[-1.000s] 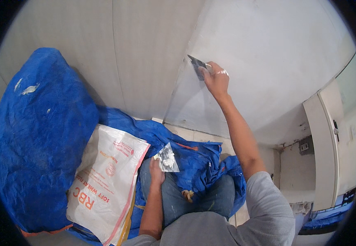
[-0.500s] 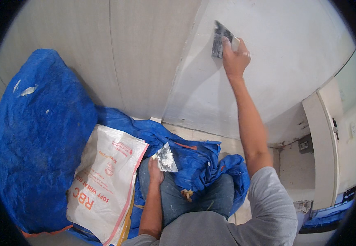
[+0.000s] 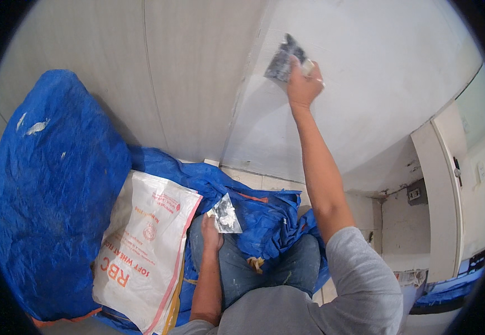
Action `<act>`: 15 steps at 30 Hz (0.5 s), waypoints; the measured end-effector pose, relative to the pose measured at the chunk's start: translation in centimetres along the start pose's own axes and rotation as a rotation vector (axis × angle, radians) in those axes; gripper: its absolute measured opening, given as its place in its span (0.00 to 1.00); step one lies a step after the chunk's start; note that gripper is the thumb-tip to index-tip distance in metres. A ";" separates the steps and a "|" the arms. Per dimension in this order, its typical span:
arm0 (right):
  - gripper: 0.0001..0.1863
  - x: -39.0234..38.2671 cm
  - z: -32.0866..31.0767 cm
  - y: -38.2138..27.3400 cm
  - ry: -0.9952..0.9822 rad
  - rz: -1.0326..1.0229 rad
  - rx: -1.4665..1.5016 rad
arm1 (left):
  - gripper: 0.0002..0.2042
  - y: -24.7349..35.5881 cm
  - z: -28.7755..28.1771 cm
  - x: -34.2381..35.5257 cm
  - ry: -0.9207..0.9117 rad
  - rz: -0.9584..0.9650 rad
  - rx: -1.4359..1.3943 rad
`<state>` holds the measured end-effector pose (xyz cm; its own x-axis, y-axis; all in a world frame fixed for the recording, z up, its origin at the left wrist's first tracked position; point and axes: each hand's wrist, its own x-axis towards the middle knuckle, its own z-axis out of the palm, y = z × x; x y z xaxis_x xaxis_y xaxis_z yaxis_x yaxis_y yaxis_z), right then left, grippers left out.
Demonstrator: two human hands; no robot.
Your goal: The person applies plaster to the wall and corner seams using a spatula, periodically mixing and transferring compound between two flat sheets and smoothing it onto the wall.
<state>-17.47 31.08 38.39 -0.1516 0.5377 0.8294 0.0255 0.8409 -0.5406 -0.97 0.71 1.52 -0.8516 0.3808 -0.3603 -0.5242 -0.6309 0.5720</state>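
Note:
My right hand (image 3: 305,84) is closed round the pale handle of a wide putty knife (image 3: 282,62), its dark, smeared blade lying against the white wall (image 3: 359,72) near the seam with the grey panelling. Low over my left thigh, my left hand (image 3: 211,231) grips a second putty knife (image 3: 227,214), held roughly level. White putty (image 3: 227,217) sits in a lump on that metal blade. The handle of this lower knife is mostly hidden by my fingers.
A tall object under a blue tarpaulin (image 3: 58,184) stands at left, a white printed sack (image 3: 147,245) beside it. More tarpaulin (image 3: 264,223) bunches around my legs. Grey panelling (image 3: 197,72) rises ahead. At right are a wall socket (image 3: 414,194) and a pale upright board (image 3: 443,212).
My right hand has moved left and slightly down along the wall with its putty knife, the blade tilting more. My left hand and the loaded knife stay in place.

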 end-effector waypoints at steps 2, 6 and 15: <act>0.15 -0.9 -1.2 -0.2 0.148 0.101 0.043 | 0.13 -0.2 -0.5 0.2 0.009 0.008 -0.004; 0.14 -3.0 -1.8 -0.8 -0.026 0.044 0.108 | 0.13 -0.1 0.1 0.0 0.016 -0.015 -0.006; 0.11 -2.7 -3.5 2.2 -0.484 -0.369 -0.321 | 0.13 -0.5 -0.1 0.4 0.007 -0.004 -0.032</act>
<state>-13.60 31.68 35.46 -0.6294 0.1880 0.7540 0.1677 0.9803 -0.1045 -1.06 1.10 1.06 -0.8493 0.3787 -0.3679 -0.5269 -0.6506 0.5469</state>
